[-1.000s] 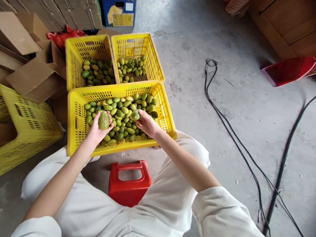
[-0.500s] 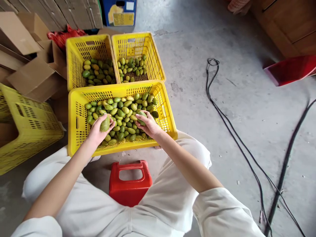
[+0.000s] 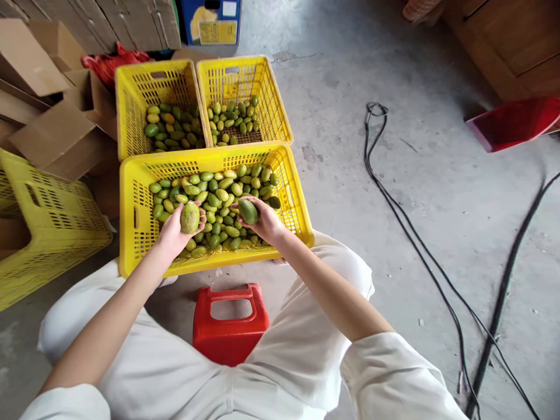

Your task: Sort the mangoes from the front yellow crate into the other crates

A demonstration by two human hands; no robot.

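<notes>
A large yellow crate [image 3: 131, 233] full of green mangoes sits on the floor in front of me. My left hand [image 3: 175, 236] is closed round a yellowish-green mango [image 3: 189, 217] above the crate's left half. My right hand [image 3: 265, 224] grips a darker green mango [image 3: 248, 211] above the middle of the pile. Both fruits are turned up toward me.
Two smaller yellow crates [image 3: 131, 93] [image 3: 271, 99] with mangoes stand behind. An overturned yellow crate [image 3: 48, 227] and cardboard boxes [image 3: 52, 134] lie to the left. A red stool [image 3: 230, 324] is between my knees. Black cables [image 3: 420, 245] cross the concrete floor on the right.
Both hands have turned their mangoes over; the right hand picked its fruit up from the pile and rotated it to face upward.
</notes>
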